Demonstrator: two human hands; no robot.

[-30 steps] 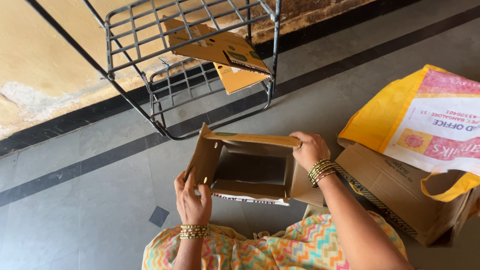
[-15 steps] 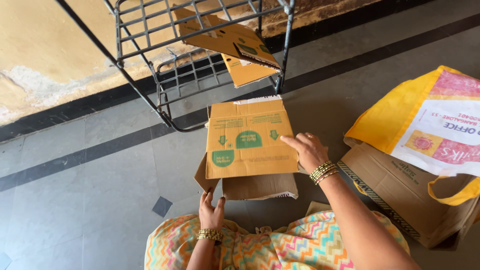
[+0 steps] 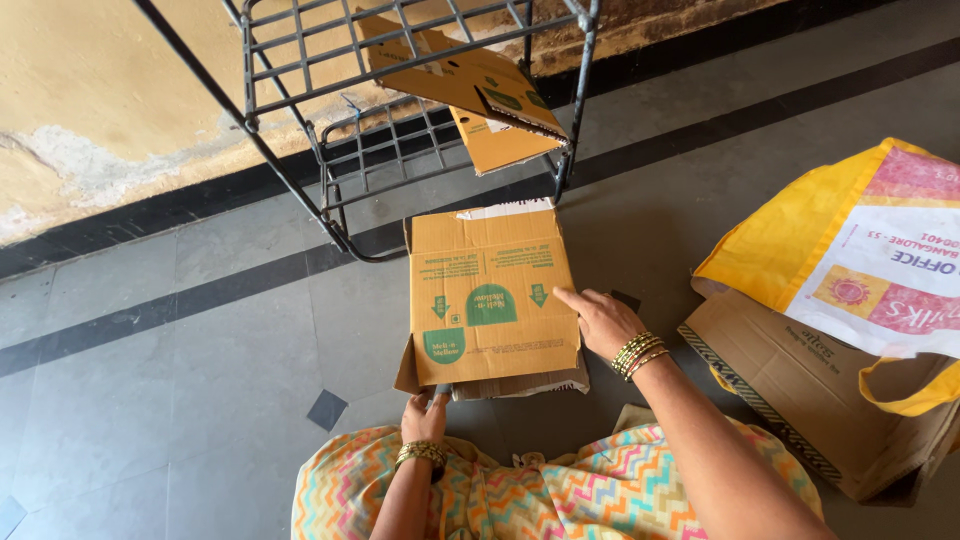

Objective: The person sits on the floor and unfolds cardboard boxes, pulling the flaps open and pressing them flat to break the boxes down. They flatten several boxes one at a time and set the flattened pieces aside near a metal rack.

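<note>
Box [image 3: 492, 300] lies on the grey floor [image 3: 180, 420] just in front of the knees, its printed flap folded flat over the top. Right hand [image 3: 600, 322] rests fingers together on the flap's right edge; left hand [image 3: 425, 415] grips the near bottom edge, fingers curled under. Risk: the flap may spring open if right-hand pressure lifts. Risk: the box may slide toward the rack [image 3: 400, 150] just beyond it, since only its near edge is held.

Grey stone floor [image 3: 200, 300] crossed by dark stripes [image 3: 150, 315], with a small dark diamond tile [image 3: 327, 409]. A worn yellow wall [image 3: 110, 110] shows peeling patches. A black wire rack [image 3: 300, 70] stands against it in daylight.
</note>
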